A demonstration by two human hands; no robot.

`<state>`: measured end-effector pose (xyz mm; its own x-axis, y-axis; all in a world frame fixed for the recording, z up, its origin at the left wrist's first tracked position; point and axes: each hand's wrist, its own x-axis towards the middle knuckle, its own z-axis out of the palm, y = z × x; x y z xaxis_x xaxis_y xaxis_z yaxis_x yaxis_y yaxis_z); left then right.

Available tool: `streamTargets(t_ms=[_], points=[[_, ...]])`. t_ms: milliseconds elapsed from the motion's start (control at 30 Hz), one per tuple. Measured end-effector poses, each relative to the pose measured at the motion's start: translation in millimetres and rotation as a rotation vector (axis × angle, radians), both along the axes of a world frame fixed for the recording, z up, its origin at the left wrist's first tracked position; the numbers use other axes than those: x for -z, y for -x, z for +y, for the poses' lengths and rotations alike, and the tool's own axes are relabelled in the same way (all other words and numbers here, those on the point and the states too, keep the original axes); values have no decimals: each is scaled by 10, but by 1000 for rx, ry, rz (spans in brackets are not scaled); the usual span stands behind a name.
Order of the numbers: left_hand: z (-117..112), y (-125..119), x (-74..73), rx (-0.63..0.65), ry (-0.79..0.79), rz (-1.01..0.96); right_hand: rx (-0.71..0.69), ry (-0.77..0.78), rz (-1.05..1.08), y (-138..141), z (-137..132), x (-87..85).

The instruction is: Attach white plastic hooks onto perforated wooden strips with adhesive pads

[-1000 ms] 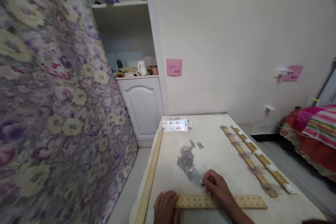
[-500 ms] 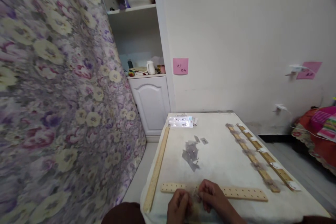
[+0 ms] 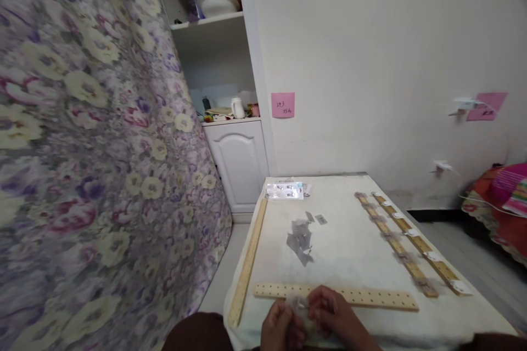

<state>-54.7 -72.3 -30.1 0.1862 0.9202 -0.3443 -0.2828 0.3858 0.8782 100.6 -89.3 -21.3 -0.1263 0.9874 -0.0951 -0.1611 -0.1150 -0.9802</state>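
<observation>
At the table's near edge, my left hand [image 3: 280,326] is closed, its fingers pinching a small translucent pouch [image 3: 297,303]. Something small and shiny shows through the pouch, too blurred to name. My right hand [image 3: 334,313] is curled close beside it, fingertips at the pouch's right side; whether they grip it is hard to see. Just beyond both hands lies a light wooden strip with rows of holes [image 3: 379,298], partly covered by my right hand. Farther off, a loose pile of grey translucent pouches [image 3: 300,241] rests on the cloth.
A second holed strip [image 3: 248,263] lies along the table's left edge. Two strips [image 3: 428,252] bearing small white cards and grey pouches lie at the right. Clear packaging [image 3: 284,191] sits at the far left corner. A floral curtain [image 3: 115,175] hangs at left.
The pouch has risen slightly between my hands and shows more plainly. My fingers have shifted a little around it. The view has tilted slightly.
</observation>
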Motion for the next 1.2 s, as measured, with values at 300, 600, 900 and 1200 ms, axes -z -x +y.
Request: streamTargets(t_ms=[300,600,900,1200], points=[[-17,15,43,63,-35,83,114,-125,-271,-82,-14,-50],[-33,-10,-36,268,-261,263,91,-126,-321,-17,7,-95],[-74,47,0,292,-156,240,67,31,-52,62,76,91],[-62,74,34,233,-33,148,57,34,-66,188,117,24]])
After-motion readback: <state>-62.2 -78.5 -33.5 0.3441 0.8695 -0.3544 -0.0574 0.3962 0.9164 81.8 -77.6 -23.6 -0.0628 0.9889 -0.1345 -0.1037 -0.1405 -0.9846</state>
